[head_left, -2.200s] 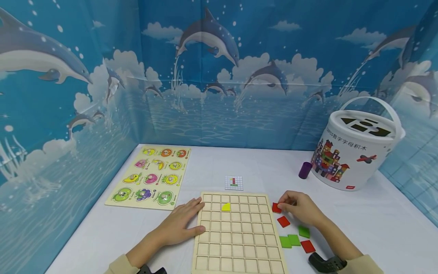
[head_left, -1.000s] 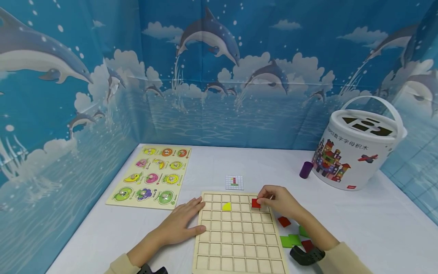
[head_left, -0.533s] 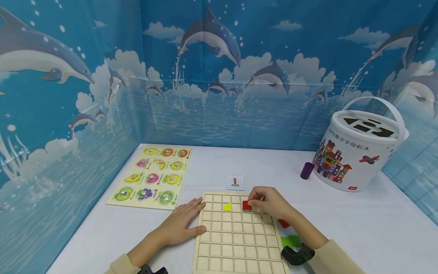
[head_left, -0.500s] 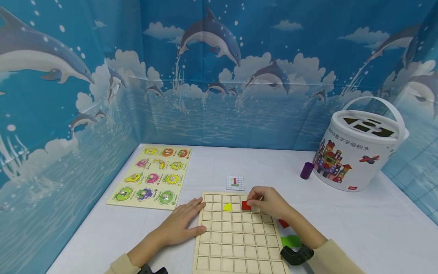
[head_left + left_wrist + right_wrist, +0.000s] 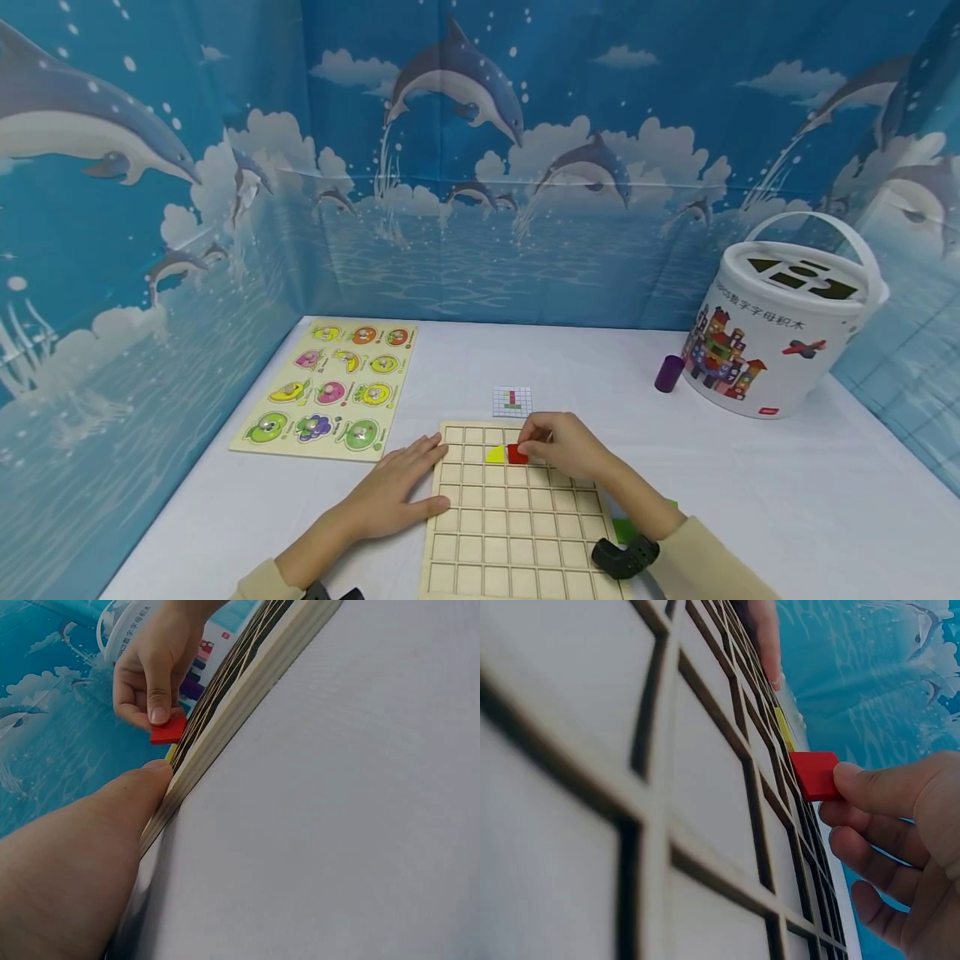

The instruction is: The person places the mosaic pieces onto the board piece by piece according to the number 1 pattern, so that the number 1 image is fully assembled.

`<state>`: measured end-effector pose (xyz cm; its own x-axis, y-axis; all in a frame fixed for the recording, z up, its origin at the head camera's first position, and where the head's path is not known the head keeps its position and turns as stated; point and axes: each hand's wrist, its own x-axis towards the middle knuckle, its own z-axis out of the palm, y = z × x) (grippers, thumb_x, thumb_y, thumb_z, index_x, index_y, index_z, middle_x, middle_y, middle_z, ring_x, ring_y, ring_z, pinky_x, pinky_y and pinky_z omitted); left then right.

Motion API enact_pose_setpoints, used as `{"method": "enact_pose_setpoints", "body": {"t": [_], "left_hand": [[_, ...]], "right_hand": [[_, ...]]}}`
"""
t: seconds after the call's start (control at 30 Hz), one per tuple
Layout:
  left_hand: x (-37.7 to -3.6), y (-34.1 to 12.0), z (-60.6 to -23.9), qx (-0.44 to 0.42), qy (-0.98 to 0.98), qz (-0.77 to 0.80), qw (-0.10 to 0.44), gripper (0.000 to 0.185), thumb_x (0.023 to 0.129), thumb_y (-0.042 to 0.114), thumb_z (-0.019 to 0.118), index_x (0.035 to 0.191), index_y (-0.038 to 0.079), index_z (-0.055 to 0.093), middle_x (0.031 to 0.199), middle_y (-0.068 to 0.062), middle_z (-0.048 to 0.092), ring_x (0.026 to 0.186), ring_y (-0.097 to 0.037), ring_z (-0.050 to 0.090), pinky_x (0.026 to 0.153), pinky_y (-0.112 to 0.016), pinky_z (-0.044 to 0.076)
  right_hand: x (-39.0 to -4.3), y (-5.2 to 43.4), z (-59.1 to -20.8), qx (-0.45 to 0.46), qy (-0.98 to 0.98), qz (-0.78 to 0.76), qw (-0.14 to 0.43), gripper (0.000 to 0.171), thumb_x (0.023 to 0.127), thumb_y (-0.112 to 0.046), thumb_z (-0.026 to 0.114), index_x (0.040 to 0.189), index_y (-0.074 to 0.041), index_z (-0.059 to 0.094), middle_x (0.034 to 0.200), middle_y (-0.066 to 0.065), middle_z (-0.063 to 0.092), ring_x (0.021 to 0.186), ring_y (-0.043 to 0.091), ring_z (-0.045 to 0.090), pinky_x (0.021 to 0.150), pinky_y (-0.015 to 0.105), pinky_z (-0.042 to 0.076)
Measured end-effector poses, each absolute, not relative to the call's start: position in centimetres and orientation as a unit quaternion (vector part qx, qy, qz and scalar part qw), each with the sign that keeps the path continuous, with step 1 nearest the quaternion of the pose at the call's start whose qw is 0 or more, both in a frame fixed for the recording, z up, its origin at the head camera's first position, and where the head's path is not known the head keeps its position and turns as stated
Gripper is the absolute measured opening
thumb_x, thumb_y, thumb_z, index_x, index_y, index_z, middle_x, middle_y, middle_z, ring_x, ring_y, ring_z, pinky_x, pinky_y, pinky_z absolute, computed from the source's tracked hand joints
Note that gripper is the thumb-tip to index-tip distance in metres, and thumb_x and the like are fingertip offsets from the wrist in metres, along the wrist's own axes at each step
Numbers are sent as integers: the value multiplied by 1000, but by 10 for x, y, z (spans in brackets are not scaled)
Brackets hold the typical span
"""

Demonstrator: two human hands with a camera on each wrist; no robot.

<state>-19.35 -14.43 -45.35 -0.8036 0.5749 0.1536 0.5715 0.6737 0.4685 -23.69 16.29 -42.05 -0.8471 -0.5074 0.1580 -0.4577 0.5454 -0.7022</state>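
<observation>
Thumb and forefinger of my right hand (image 5: 566, 446) pinch a square red tile (image 5: 516, 454) in the upper part of a wooden grid board (image 5: 471, 548). A yellow tile (image 5: 494, 454) with one curved side lies in a cell just left of it. In the right wrist view the red tile (image 5: 815, 775) stands tilted at the grid; whether it touches the bottom of a cell I cannot tell. My left hand (image 5: 393, 496) lies flat with its fingers straight, fingertips and thumb touching the board's left edge. Behind the board lies a small pattern card (image 5: 512, 402).
Green tiles (image 5: 624, 531) lie right of the board, partly hidden by my right forearm. A fruit puzzle board (image 5: 326, 392) is at the back left. At the back right stand a purple cylinder (image 5: 669, 373) and a white bucket (image 5: 780, 333) with a slotted lid.
My right hand has carried the red tile from beside the board's right edge leftward over the grid, up to the yellow tile. The left hand has stayed in place.
</observation>
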Motion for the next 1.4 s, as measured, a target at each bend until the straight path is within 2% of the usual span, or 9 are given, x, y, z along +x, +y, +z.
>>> {"method": "enact_pose_setpoints", "body": {"t": [0.37, 0.63, 0.97, 1.4], "left_hand": [[-194, -144, -453, 317, 914, 255, -1, 74, 95, 56, 52, 150, 8, 38, 158, -10, 28, 144, -32, 24, 114, -56, 21], [-195, -144, -455, 311, 917, 251, 3, 76, 94, 58, 52, 151, 11, 37, 159, -7, 26, 145, -28, 22, 115, -53, 19], [-194, -145, -456, 317, 914, 252, -4, 75, 94, 56, 53, 151, 9, 38, 158, -9, 28, 145, -30, 24, 114, -55, 20], [-193, -144, -454, 319, 914, 252, -3, 75, 94, 56, 53, 150, 8, 38, 158, -11, 29, 144, -32, 25, 113, -57, 21]], "right_hand": [[-235, 161, -423, -267, 884, -382, 24, 6, 91, -13, 70, 86, -15, 68, 79, -10, 62, 71, 11, 55, 64, 27, 49], [-234, 162, -425, -261, 890, -372, 19, 4, 91, -14, 70, 92, -11, 73, 85, -9, 60, 73, 11, 53, 64, 26, 48], [-234, 161, -425, -244, 899, -362, 21, 6, 90, -11, 71, 94, -15, 75, 88, -9, 61, 75, 12, 53, 64, 26, 47], [-227, 184, -409, -214, 911, -352, 21, 12, 92, -12, 68, 101, -8, 74, 88, -7, 64, 81, 14, 56, 69, 30, 49]]}}
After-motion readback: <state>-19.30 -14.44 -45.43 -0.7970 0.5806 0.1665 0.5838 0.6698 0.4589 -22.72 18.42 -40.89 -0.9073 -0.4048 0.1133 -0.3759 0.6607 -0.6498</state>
